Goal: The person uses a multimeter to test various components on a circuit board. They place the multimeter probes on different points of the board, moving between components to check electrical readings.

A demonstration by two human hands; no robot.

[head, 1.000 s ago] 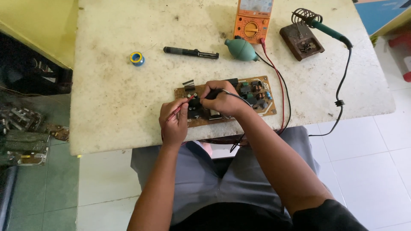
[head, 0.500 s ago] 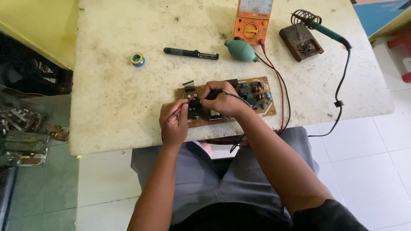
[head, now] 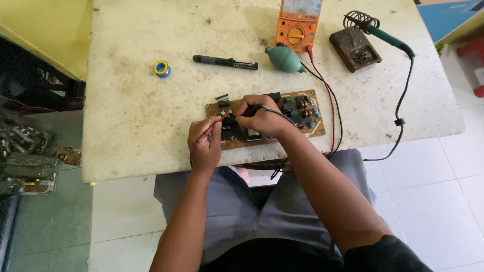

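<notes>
A brown circuit board (head: 302, 113) with several components lies near the front edge of a stained white table (head: 131, 126). My left hand (head: 204, 143) grips a red test probe (head: 214, 126) with its tip on the board's left part. My right hand (head: 262, 118) holds a black test probe (head: 250, 108) pressed on the board close beside it. Red and black leads (head: 333, 108) run up to an orange multimeter (head: 296, 22) at the table's far edge.
A teal rubber blower bulb (head: 284, 58), a black desoldering pump (head: 224, 62) and a blue solder spool (head: 162, 68) lie behind the board. A green-handled soldering iron (head: 388, 38) rests in its stand (head: 355, 48) at the right. Scrap boards (head: 25, 161) sit on the floor at left.
</notes>
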